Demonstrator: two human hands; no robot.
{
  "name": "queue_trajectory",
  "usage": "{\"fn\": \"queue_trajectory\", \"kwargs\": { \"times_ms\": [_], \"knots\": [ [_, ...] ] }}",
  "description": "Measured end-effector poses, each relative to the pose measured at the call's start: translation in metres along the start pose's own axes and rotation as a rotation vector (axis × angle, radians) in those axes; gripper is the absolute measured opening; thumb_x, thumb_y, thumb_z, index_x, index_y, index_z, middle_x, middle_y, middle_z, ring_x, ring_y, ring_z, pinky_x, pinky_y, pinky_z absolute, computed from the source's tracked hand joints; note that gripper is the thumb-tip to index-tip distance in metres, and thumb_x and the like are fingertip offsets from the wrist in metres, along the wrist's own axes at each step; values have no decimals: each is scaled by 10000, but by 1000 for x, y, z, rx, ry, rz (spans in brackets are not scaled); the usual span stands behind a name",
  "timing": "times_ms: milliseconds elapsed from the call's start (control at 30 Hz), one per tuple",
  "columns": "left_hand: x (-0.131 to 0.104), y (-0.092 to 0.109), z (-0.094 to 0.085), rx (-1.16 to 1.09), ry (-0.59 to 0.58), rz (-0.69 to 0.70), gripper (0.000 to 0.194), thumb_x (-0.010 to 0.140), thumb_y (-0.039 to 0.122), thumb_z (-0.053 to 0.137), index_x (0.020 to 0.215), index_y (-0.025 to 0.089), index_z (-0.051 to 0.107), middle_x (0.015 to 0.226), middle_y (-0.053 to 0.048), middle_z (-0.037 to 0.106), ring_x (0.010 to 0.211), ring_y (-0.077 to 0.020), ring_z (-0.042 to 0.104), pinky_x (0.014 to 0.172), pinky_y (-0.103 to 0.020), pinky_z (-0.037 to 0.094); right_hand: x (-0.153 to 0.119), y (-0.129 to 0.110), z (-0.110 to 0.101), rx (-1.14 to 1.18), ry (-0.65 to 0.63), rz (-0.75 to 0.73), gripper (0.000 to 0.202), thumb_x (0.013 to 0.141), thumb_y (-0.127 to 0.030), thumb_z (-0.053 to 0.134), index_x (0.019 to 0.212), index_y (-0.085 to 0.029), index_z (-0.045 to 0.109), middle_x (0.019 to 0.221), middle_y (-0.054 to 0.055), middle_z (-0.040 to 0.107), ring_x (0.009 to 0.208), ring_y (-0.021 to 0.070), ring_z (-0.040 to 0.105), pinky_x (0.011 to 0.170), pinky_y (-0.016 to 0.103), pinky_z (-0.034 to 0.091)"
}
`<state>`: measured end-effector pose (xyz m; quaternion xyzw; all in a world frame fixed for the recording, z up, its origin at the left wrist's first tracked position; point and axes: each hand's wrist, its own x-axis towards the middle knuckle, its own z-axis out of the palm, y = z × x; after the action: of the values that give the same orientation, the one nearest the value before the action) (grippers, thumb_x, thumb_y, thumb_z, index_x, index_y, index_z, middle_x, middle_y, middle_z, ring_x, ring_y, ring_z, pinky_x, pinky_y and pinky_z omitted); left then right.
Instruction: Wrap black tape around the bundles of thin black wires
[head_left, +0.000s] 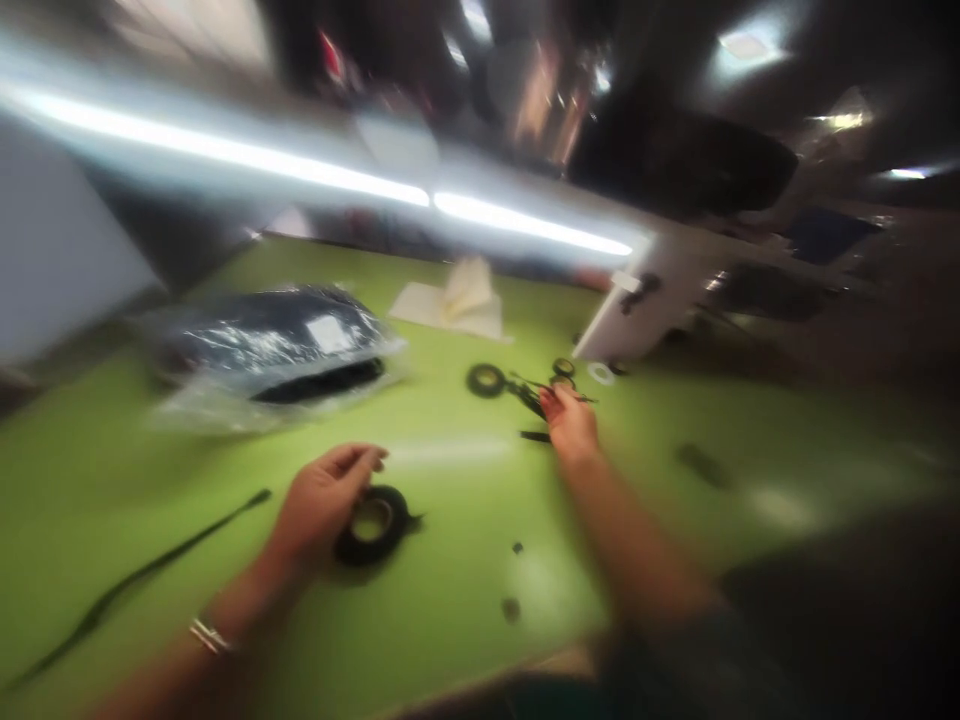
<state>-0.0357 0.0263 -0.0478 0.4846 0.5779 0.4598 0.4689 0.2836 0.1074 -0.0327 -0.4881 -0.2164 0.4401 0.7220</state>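
Note:
My left hand (319, 500) is closed with thumb and fingertips pinched together; a tiny dark bit shows at the tips, too blurred to name. Right beside it is a black tape roll (399, 522) with a short loose end on its right side. My right hand (571, 425) reaches farther out, its fingers closed among thin dark tools (529, 397). Blur hides their kind and exactly which of them the fingers grip. Another black tape roll (472, 380) lies just left of these tools. Below the fingers is a short dark piece (534, 436).
A long black strip (142, 572) lies at the left of the green table (450, 600). Farther back are a clear plastic bag (277, 335) with dark contents and pale paper (420, 305). Small rolls (564, 368), a white ring (601, 373) and a white panel (637, 310) stand beyond my right hand.

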Motion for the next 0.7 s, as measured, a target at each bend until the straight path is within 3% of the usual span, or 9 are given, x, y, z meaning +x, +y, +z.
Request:
{"fn": "queue_trajectory", "kwargs": {
  "times_ms": [200, 333, 467, 600, 700],
  "knots": [
    [0, 5, -2, -13, 14, 21, 387, 742, 516, 662, 884, 157, 686, 708, -24, 627, 551, -108, 497, 521, -221, 399, 31, -4, -24, -81, 67, 57, 154, 744, -58, 665, 734, -148, 541, 620, -9, 651, 613, 101, 681, 603, 171, 590],
    [5, 10, -10, -14, 66, 93, 320, 758, 458, 663, 847, 152, 696, 641, -13, 603, 543, -100, 481, 535, -217, 393, 29, -8, -25, -201, 42, 134, 132, 727, -59, 655, 700, -130, 548, 634, 60, 664, 626, 160, 691, 574, 237, 600],
    [8, 20, -20, -15, 104, 172, 279, 771, 412, 646, 824, 143, 697, 702, -30, 640, 525, -89, 477, 508, -213, 377, 29, -23, -30, -317, 97, 123, 88, 734, -88, 606, 747, -144, 539, 684, 27, 643, 573, 126, 648, 468, 209, 540],
    [0, 32, -21, 218, -152, 202, 244, 797, 375, 607, 732, 151, 681, 675, -28, 644, 580, -121, 531, 558, -225, 400, 39, -33, -38, -414, 253, 14, 76, 747, -115, 542, 785, -172, 509, 706, -23, 553, 507, 68, 523, 394, 167, 409],
    [-16, 38, -14, 500, -369, 288, 223, 793, 399, 616, 831, 192, 691, 748, -34, 677, 661, -163, 582, 613, -251, 412, 35, -34, -36, -442, 344, -146, 205, 743, -111, 521, 931, -192, 527, 784, -30, 521, 521, 56, 444, 408, 170, 355]
  ]
}}
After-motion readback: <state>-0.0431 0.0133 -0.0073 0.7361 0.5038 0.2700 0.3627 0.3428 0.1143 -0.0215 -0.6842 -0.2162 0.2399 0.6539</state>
